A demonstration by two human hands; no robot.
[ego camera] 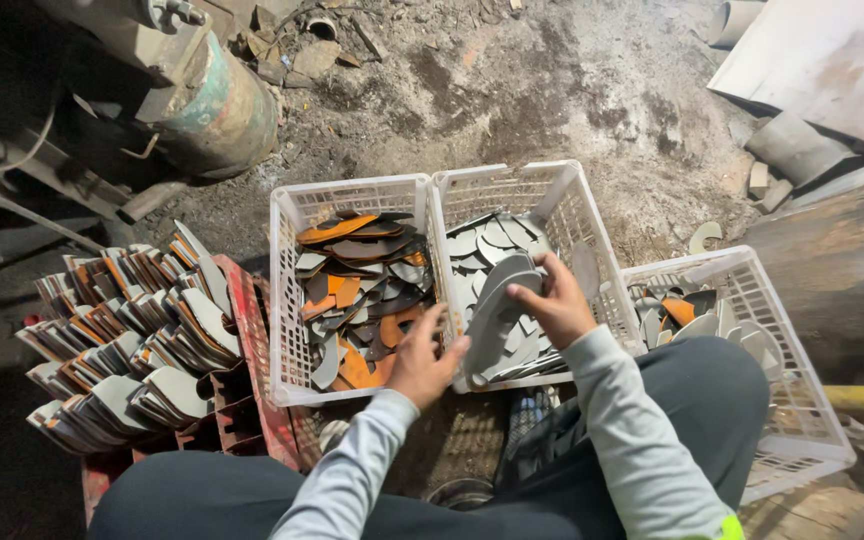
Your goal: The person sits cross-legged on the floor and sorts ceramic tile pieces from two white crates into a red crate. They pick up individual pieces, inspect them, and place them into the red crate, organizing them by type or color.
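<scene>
Sorting underway: right hand (555, 300) gripping grey blades (497, 305) over middle crate (592, 225); left hand (422, 362) spread, reaching left of it.

We look steeply down from our head, close over our knees, onto three white baskets (287, 300) on the dirt floor (552, 90); there is one view only.

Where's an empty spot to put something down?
Bare dirt floor beyond the three baskets. The right basket has bare room at its near end. The left basket, middle basket and stacks are crowded.
</scene>
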